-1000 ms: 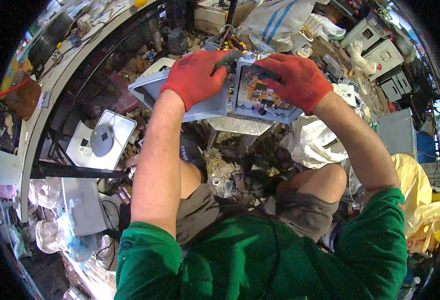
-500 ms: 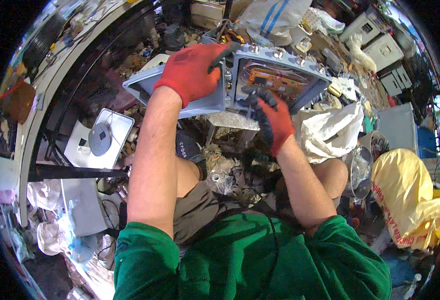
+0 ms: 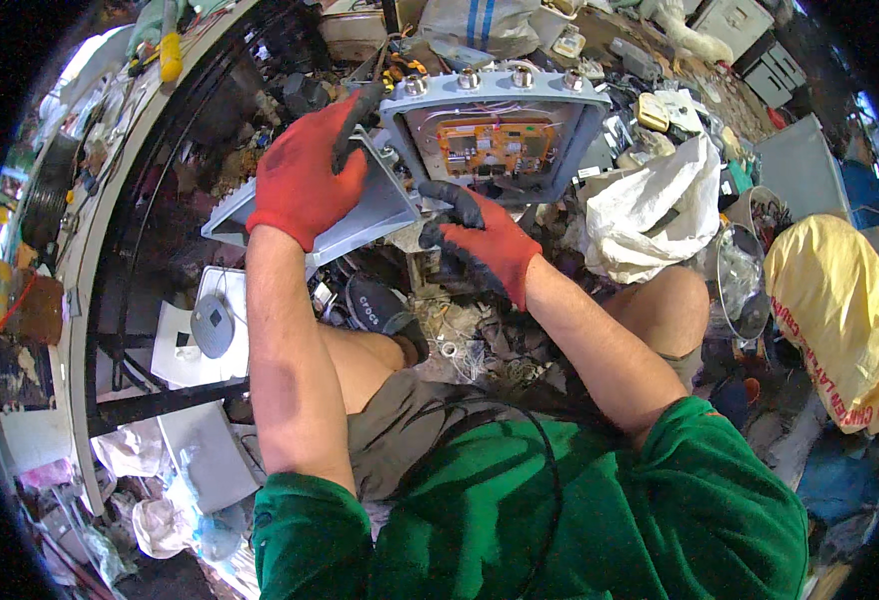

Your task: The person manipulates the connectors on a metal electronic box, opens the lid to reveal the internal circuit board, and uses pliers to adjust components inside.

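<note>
A grey-blue metal box (image 3: 393,132) stands open in front of me, with an orange circuit board (image 3: 498,146) and thin wires inside it. Round metal connectors (image 3: 469,79) line its top side. Its lid (image 3: 378,220) hangs tilted to the left of the box. My left hand (image 3: 310,172), in a red glove with black fingers, grips the lid's upper edge near the box. Below the box's lower left corner is my right hand (image 3: 488,240), gloved alike, its fingers curled at the lower rim. Part of its grip is hidden.
A white sack (image 3: 650,215) lies right of the box, and a yellow sack (image 3: 835,320) stands farther right. Scrap parts and cables litter the ground. A dark metal frame (image 3: 150,190) runs along the left. White panels (image 3: 185,345) lie beside my left forearm.
The box and lid have shifted left with both my hands, and the box now faces me more squarely. The lid tilts more. My right fingers have moved from the opening to the lower rim.
</note>
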Demonstrator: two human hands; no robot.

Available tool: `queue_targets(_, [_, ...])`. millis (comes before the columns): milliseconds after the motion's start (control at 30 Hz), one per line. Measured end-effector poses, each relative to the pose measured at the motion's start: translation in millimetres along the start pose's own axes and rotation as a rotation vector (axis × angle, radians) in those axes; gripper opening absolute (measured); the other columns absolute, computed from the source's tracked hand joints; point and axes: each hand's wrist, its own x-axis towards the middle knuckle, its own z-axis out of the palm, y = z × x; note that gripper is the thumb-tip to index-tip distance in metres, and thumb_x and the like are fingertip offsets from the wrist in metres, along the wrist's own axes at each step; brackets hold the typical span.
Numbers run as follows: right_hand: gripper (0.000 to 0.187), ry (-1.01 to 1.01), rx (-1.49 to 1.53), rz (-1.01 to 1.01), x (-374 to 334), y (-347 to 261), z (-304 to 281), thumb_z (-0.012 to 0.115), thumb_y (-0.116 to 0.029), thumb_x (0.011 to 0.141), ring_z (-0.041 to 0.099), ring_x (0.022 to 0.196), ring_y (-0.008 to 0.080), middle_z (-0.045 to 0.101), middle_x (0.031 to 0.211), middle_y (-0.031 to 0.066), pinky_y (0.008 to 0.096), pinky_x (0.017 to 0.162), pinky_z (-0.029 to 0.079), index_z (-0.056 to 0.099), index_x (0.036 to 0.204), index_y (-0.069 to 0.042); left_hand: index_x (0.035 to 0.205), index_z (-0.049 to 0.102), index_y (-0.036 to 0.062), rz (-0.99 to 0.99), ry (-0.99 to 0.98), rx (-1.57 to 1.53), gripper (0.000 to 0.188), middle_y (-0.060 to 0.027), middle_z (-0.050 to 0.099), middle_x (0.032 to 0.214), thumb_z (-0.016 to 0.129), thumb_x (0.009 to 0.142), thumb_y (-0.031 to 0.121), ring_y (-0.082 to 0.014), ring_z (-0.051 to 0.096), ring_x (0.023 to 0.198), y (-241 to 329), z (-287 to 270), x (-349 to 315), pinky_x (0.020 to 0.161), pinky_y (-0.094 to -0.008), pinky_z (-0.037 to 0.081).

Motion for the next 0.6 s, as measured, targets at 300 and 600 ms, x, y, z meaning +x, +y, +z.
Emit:
queue_targets(300, [0.040, -0.011, -0.089, 0.085, -3.7, 22.1, -7.3, 0.070, -0.007, 0.089, 0.062, 0.088, 0.0094, 0.069, 0.102, 0.0012, 0.0263, 0.077, 0.050, 0.060, 0.128, -0.008, 0.140, 0.055, 0.0168, 0.060, -0.006, 0.001, 0.066, -0.0149, 0.064, 0.126, 0.075, 0.076, 0.019, -0.0332, 0.060, 0.118, 2.2, -2.4, 0.6, 0.103, -0.0416, 0.047])
queue_targets(600, [0.037, -0.020, 0.156, -0.036, 4.6, -30.8, 6.7, 0.060, -0.003, 0.094, 0.063, 0.094, 0.0114, 0.067, 0.113, 0.0047, 0.0309, 0.081, 0.054, 0.058, 0.131, -0.006, 0.136, 0.059, 0.0163, 0.054, -0.023, 0.007, 0.062, -0.0127, 0.065, 0.125, 0.075, 0.075, 0.017, -0.0319, 0.061, 0.116, 3.6, -4.3, 1.5, 0.101, -0.0408, 0.048])
